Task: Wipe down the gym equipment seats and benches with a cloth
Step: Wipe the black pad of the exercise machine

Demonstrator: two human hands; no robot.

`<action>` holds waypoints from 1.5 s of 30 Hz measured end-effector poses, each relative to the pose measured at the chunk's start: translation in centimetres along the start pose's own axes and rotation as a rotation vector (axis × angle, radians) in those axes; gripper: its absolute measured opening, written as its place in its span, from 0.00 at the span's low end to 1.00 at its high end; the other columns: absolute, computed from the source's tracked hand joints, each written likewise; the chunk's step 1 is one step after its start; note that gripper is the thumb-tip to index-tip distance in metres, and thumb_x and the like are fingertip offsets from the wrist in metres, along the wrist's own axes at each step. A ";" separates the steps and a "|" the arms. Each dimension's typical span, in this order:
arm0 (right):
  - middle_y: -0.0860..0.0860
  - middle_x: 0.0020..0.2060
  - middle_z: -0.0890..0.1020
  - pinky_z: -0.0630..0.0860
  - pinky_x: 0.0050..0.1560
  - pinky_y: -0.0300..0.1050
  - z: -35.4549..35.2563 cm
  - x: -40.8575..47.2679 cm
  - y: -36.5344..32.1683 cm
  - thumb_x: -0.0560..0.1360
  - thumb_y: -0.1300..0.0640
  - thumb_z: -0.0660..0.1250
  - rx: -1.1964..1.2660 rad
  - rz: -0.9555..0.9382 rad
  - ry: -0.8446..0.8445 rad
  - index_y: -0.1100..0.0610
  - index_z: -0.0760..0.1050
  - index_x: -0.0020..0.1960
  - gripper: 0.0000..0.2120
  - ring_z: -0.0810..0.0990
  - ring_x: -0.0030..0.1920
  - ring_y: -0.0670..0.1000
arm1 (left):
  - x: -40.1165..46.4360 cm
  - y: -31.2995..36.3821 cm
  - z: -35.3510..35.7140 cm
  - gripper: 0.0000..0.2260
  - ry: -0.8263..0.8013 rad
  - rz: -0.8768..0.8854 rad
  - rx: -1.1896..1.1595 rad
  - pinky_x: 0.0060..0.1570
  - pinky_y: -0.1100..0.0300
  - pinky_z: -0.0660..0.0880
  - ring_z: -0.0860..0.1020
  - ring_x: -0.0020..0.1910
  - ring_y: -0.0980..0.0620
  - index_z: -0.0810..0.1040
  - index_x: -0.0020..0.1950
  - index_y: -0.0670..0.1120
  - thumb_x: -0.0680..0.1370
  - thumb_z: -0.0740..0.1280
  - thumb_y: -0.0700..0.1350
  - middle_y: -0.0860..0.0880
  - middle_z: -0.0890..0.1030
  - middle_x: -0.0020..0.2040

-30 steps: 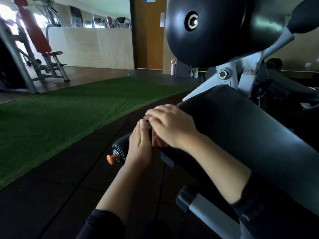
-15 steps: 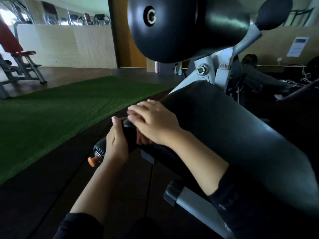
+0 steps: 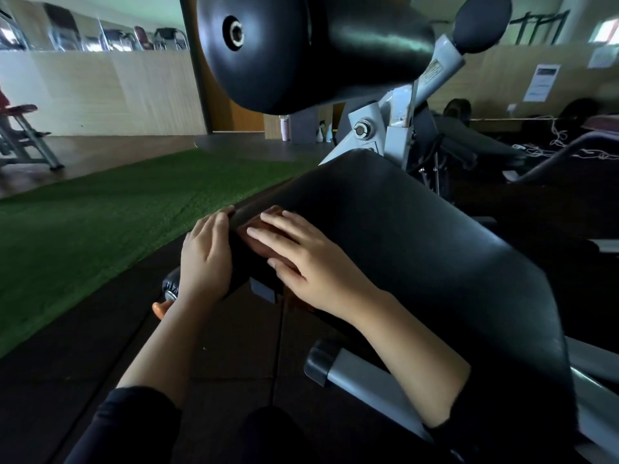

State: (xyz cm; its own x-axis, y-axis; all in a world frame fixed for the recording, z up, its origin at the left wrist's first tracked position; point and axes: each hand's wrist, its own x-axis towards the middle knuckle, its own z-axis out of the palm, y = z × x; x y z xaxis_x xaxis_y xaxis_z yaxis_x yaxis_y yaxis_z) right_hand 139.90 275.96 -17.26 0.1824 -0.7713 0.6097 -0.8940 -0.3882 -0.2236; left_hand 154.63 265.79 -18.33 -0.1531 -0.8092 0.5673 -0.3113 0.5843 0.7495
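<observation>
A black padded bench seat [image 3: 418, 249] slopes across the right half of the view. My right hand [image 3: 301, 259] lies flat with straight fingers on the seat's left edge, pressing a brownish cloth [image 3: 256, 246] that shows only between and under the fingers. My left hand [image 3: 206, 259] sits against the seat's side, its fingertips reaching the pad's rim. It holds a dark bottle [image 3: 170, 285] with an orange tip [image 3: 158, 309] that sticks out below the wrist. The thumb is hidden.
A large black roller pad [image 3: 301, 51] on a grey frame [image 3: 385, 135] hangs over the seat's far end. A grey frame tube [image 3: 361, 376] runs below the seat. Green turf [image 3: 100, 222] lies left, dark rubber tiles [image 3: 234, 346] underfoot. Another bench [image 3: 23, 135] stands far left.
My right hand's fingers have straightened from curled over the seat edge to flat on the cloth. Both hands have slid a little farther up the edge. The view has turned right.
</observation>
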 end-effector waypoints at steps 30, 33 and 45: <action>0.50 0.66 0.74 0.67 0.68 0.38 -8.6 -24.8 3.7 0.79 0.61 0.60 -0.176 0.804 0.444 0.52 0.69 0.70 0.20 0.67 0.69 0.44 | -13.8 15.0 17.5 0.22 -0.665 0.604 0.449 0.74 0.44 0.48 0.63 0.74 0.53 0.70 0.72 0.52 0.80 0.52 0.54 0.52 0.70 0.72; 0.46 0.72 0.66 0.51 0.68 0.28 -7.8 -25.8 3.3 0.81 0.51 0.53 -0.224 0.913 0.335 0.46 0.64 0.72 0.20 0.56 0.72 0.39 | -14.1 14.9 18.8 0.22 -0.755 0.628 0.569 0.75 0.44 0.44 0.54 0.77 0.53 0.63 0.76 0.53 0.82 0.48 0.55 0.52 0.61 0.77; 0.46 0.75 0.58 0.57 0.74 0.48 -6.0 -27.0 1.1 0.82 0.51 0.49 -0.045 1.202 0.612 0.48 0.62 0.73 0.20 0.54 0.75 0.44 | -14.4 14.6 18.8 0.23 -0.776 0.651 0.633 0.75 0.44 0.43 0.51 0.78 0.51 0.59 0.77 0.53 0.82 0.46 0.55 0.52 0.57 0.78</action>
State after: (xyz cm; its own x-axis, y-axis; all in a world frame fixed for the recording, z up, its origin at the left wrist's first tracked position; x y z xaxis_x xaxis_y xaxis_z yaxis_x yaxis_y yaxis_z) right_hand 131.50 299.37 -29.36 -0.9167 -0.2679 0.2965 -0.3845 0.3893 -0.8370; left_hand 134.64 284.78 -21.97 -0.9114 -0.3208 0.2576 -0.3388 0.9405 -0.0275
